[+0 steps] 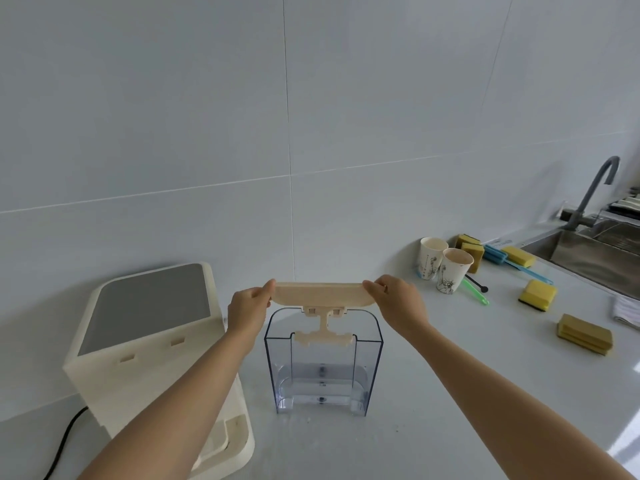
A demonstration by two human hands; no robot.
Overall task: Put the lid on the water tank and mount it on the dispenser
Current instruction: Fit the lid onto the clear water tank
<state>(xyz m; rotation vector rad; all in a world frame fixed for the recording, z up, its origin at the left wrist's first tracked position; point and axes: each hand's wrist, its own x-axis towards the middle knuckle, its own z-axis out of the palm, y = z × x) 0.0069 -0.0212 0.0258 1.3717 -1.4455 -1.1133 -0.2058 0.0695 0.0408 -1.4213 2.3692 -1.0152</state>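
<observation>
**Lid held over the open water tank**

Nearest the counter's (433,427) front edge, two bare forearms reach in from the bottom corners. At the left, the cream dispenser (156,358) stands close to the front edge, its grey top panel tilted toward the camera and a black cord (64,441) trailing off its left side.

Just right of the dispenser, in the middle of the counter, stands the clear water tank (323,372), upright and open at the top, apart from the dispenser.

Above the tank's far rim the cream lid (323,294) is held level. The left hand (249,308) is clamped on the lid's left end and the right hand (398,304) on its right end, fingers wrapped round the edges. A T-shaped fitting hangs from the lid's underside down into the tank's mouth; whether it touches the tank cannot be told.

Further back and to the right, two paper cups (441,266) stand together near the wall, with yellow sponges (538,294) and blue (498,256) and green (476,291) brushes scattered toward the counter's right edge. At the far right corner a steel sink (595,251) is set into the counter, a grey faucet (594,192) rising behind it.
</observation>
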